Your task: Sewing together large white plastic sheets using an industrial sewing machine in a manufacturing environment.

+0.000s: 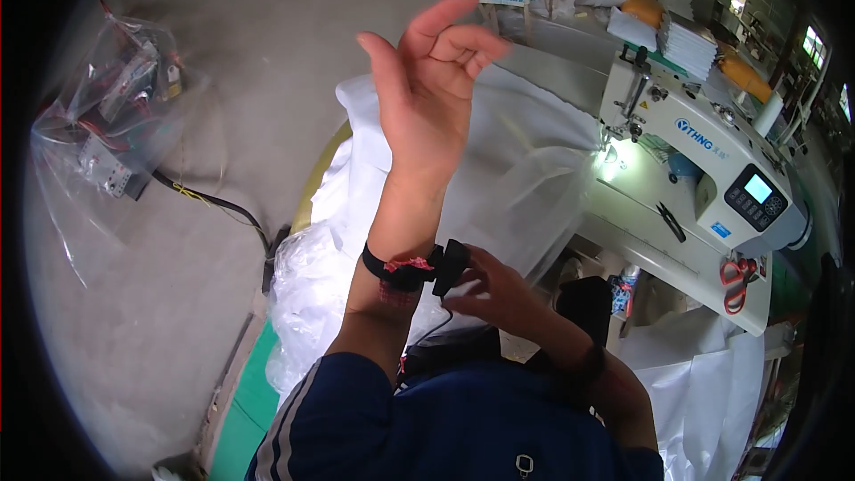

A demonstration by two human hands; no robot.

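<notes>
Evidently fastening: right hand (494, 289) pinches the black wrist device (450, 267) on its strap (392, 269); left hand (427, 89) raised, fingers spread. Best keep that wrist steady, clasp facing the pinch.

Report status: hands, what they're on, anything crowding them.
Left hand raised, open, empty. Right hand fingering black device on left wrist strap. White fabric beneath; nothing blocking.

A matt black plastic device (451, 265) is sitting pinched in the right hand (490, 289), clipped to a black woven wrist strap (392, 269) with red stitching. Beyond the grip, thin white sheeting (525, 178) is looking translucent and faintly glossy. To its right, the sewing machine (712, 160) is showing smooth, glossy cream casing; red-handled scissors (735, 281) are showing shiny plastic grips. Far left, a clear plastic bag (107, 125) is glinting over rough matt concrete floor (267, 36).
</notes>
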